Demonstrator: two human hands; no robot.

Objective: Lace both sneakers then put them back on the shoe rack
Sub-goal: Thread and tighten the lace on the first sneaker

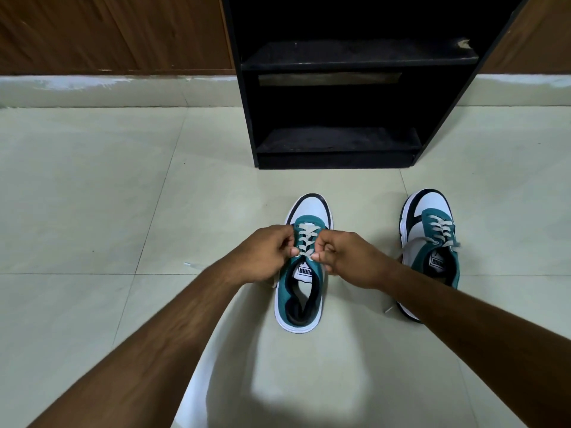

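Observation:
Two white, teal and black sneakers stand on the tiled floor, toes pointing away from me. The near sneaker (pixel 301 291) is in the middle; its grey lace (pixel 306 239) crisscrosses the upper eyelets. My left hand (pixel 265 256) pinches the lace on the shoe's left side, and my right hand (pixel 349 261) pinches it on the right side, both just above the tongue. The second sneaker (pixel 431 239) stands to the right, laced, its lace ends loose. The black shoe rack (pixel 340 88) stands straight ahead.
The rack has two dark shelves with nothing on them and stands against a wooden wall (pixel 108 29) with a pale skirting. A loose lace tip (pixel 193 266) lies on the floor to the left of my left wrist.

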